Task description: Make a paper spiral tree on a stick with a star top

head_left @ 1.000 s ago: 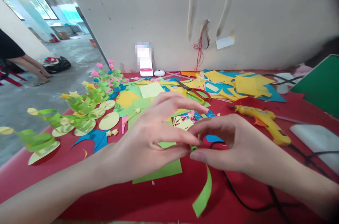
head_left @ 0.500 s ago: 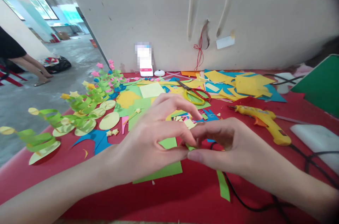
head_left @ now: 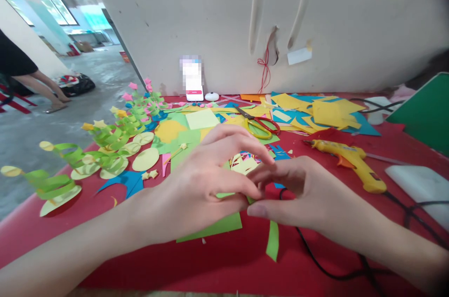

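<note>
Pinching a green paper strip [head_left: 272, 241] between my left hand [head_left: 206, 182] and right hand [head_left: 294, 189], I have fingers half curled, thumbs and fingertips nearly meeting on it. Its gripped end is mostly hidden; the loose tail hangs toward 5 o'clock, so I judge this piece only part done. On the red surface [head_left: 210, 273], green spirals [head_left: 52, 188] on pale discs [head_left: 146, 160] at 9 o'clock look finished. A glue gun [head_left: 347, 156] lies at 3. The phone [head_left: 192, 82] at 11 has a blurred screen; neither it nor the white tag [head_left: 300, 55] at 2 shows readable writing.
</note>
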Tool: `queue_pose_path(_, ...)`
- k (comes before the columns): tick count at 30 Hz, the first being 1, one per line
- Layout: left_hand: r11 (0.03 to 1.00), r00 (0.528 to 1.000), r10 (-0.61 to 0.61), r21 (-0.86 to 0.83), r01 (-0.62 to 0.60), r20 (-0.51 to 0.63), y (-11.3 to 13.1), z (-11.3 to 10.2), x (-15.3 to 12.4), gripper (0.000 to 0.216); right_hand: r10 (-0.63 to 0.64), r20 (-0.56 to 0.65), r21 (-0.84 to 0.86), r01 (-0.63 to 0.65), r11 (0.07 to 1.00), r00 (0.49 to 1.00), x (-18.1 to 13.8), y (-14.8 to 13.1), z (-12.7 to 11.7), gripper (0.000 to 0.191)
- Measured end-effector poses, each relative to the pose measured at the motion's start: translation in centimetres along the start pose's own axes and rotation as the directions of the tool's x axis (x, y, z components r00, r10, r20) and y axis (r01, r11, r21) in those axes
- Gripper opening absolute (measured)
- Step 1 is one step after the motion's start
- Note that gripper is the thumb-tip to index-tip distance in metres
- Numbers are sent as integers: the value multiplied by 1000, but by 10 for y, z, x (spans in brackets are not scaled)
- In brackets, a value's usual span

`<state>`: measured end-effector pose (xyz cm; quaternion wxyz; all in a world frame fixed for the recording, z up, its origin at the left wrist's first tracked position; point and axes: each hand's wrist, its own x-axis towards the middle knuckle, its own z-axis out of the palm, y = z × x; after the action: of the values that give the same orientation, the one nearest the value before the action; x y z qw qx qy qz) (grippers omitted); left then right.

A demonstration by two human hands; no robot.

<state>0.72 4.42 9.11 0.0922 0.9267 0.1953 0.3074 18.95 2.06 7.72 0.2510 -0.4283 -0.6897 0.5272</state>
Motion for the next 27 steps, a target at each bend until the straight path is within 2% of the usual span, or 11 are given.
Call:
queue_pose_path(4,991,997,-70,-118,66,-26,2,5,-2,14,14,-36,19,-13,1000,999,-2,1,6,14)
queue_pose_path(7,986,996,-89,-145,85,-26,3,7,-4,16,2,-73,-1,-2,1000,997,-4,-1,9,12)
queue_pose_path(10,992,997,-69,-112,64,-40,2,7,-5,13,-12,-77,-43,9,999,997,-4,-3,10,10)
queue_pose_path(13,996,999,0,-91,-4,-35,1,6,-4,9,-11,-54,-88,6,996,998,-4,-3,7,11)
queue_pose_path(17,998,999,52,-28,-52,-14,2,5,-2,7,-7,-16,-42,6,999,1000,-5,-3,1,12)
queue_pose_path(23,999,968,-11,39,21,-249,4,9,-2,7,-12,-73,96,19,995,997,-3,-1,0,13)
queue_pose_path(27,997,969,3,69,15,-248,1,9,-2,6,1,-81,144,11,990,997,-1,0,1,13)
